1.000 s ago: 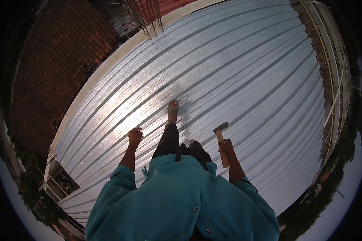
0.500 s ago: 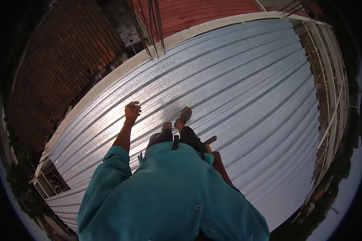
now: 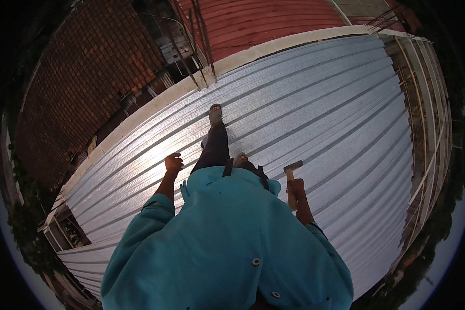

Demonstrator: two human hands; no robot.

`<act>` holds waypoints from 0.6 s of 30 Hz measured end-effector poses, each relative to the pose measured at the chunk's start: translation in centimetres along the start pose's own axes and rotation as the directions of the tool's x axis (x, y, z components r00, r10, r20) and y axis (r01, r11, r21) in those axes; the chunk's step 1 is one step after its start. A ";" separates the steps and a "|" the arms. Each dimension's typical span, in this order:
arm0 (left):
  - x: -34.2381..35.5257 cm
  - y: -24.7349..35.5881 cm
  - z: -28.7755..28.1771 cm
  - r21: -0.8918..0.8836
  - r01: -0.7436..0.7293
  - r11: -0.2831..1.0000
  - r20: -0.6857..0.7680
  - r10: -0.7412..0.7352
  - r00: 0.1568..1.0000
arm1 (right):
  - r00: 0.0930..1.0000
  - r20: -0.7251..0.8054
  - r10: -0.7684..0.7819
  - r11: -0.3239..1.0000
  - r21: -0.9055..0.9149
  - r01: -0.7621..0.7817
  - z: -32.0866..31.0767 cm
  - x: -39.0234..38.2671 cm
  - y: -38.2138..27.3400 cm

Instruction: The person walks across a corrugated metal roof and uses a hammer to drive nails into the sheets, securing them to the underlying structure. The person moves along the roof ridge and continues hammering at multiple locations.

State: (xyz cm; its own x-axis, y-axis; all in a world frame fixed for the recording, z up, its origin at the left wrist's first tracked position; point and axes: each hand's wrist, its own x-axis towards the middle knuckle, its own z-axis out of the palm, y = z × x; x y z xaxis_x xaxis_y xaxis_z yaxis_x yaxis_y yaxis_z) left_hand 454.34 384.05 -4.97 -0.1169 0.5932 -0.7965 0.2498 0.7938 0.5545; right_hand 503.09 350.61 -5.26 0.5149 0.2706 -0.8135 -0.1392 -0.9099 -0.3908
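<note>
My right hand (image 3: 296, 187) is closed round the wooden handle of a hammer (image 3: 294, 166), whose dark head points up past my fist. It hangs at my right side, above the metal sheets and apart from them. On the other side my left hand (image 3: 174, 163) is held out with nothing visible in it, its fingers loosely bent and a little apart. Under me lies a roof of ribbed, shiny metal sheets (image 3: 325, 111). My left foot (image 3: 215, 114) is far forward on it; the right one is close to my body.
A pale concrete edge (image 3: 274, 50) borders the sheets at the far side, with rusty rebar (image 3: 203, 41) sticking up. Beyond are a tiled roof (image 3: 88, 77) and a red roof (image 3: 263, 23). At the right edge runs a beam frame (image 3: 426, 103); at the left is an opening (image 3: 71, 227).
My left foot has stepped forward while the right is now nearer my body. The hammer in my right hand has swung forward into fuller view. My left hand has drawn back.
</note>
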 end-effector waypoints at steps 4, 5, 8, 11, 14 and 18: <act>6.3 4.4 1.3 0.062 -0.182 0.981 0.017 0.181 0.983 | 0.998 0.017 -0.055 0.997 -0.046 0.055 2.6 6.1 -6.0; 7.3 5.6 1.8 -0.106 -0.196 0.975 0.089 0.206 0.975 | 0.997 0.022 -0.077 0.995 -0.057 0.078 3.1 7.5 -7.2; 8.6 9.8 3.2 -0.150 -0.230 0.962 -0.006 0.232 0.973 | 0.977 -0.004 -0.212 0.887 -0.421 0.191 5.9 10.0 -7.2; 4.3 14.4 4.3 -0.157 -0.348 0.924 0.012 0.354 0.935 | 0.974 0.141 -0.178 0.929 -0.302 0.214 6.5 7.7 -9.3; 4.0 12.9 4.3 -0.065 -0.318 0.946 0.014 0.320 0.947 | 0.944 0.209 -0.254 0.880 -0.357 0.315 7.7 6.3 -13.3; 5.8 7.5 3.8 -0.007 -0.188 0.982 0.049 0.188 0.981 | 0.924 0.182 -0.336 0.829 -0.408 0.382 10.1 6.1 -15.6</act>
State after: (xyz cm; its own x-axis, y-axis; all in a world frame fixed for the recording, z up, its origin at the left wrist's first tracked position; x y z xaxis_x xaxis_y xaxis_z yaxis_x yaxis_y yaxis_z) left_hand 459.23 392.90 -6.32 -0.0208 0.7249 -0.6885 0.2607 0.6688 0.6963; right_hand 499.84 369.62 -8.51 0.3683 0.6128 -0.6991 0.4265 -0.7796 -0.4587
